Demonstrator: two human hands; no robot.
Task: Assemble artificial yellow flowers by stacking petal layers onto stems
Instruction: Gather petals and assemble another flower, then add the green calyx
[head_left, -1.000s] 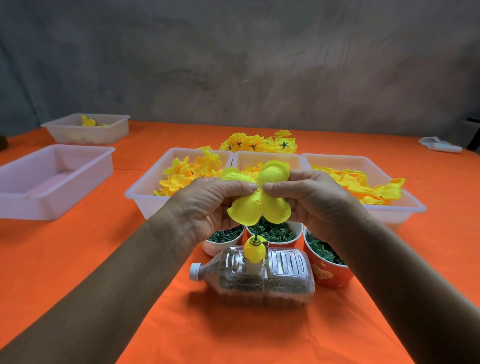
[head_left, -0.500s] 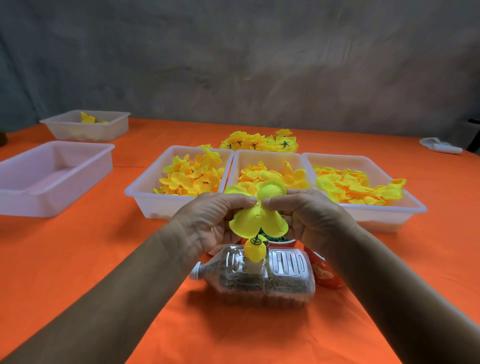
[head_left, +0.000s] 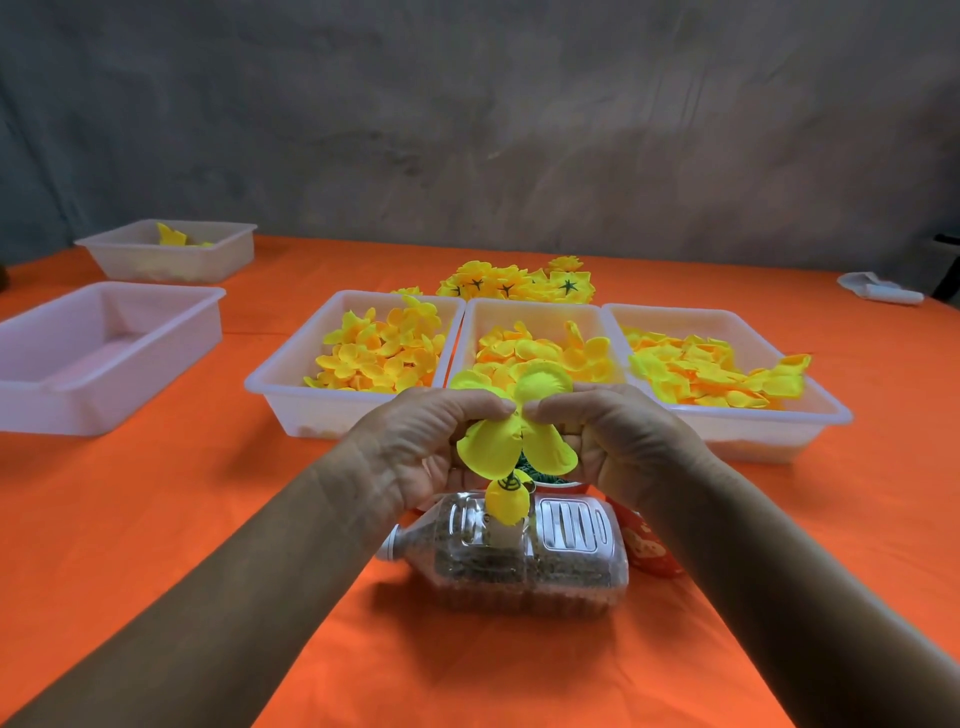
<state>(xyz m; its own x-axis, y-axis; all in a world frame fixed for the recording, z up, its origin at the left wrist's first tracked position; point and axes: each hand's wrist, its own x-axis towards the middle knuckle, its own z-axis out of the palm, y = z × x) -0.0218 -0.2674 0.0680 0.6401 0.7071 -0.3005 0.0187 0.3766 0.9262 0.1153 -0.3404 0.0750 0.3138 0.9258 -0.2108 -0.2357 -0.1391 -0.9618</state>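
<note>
Both hands hold one yellow petal layer (head_left: 514, 426) above a clear plastic bottle (head_left: 514, 561) that lies on its side. My left hand (head_left: 431, 447) pinches the layer's centre from the left, my right hand (head_left: 613, 441) from the right. Below the layer, a small yellow bud with a green calyx (head_left: 506, 499) stands on a white peg on the bottle. Three white trays hold yellow petals: left (head_left: 379, 348), middle (head_left: 540, 348), right (head_left: 711, 369). Finished yellow flowers (head_left: 519, 283) lie behind the trays.
An empty white tray (head_left: 104, 358) sits at the left, and another (head_left: 171, 249) with a few petals is farther back. Red cups (head_left: 649, 545) with green parts stand behind the bottle, mostly hidden by my hands. A white object (head_left: 878, 291) lies at the far right.
My hands have carried the petal layer downward and toward me, from in front of the trays to just above the bud on the bottle.
</note>
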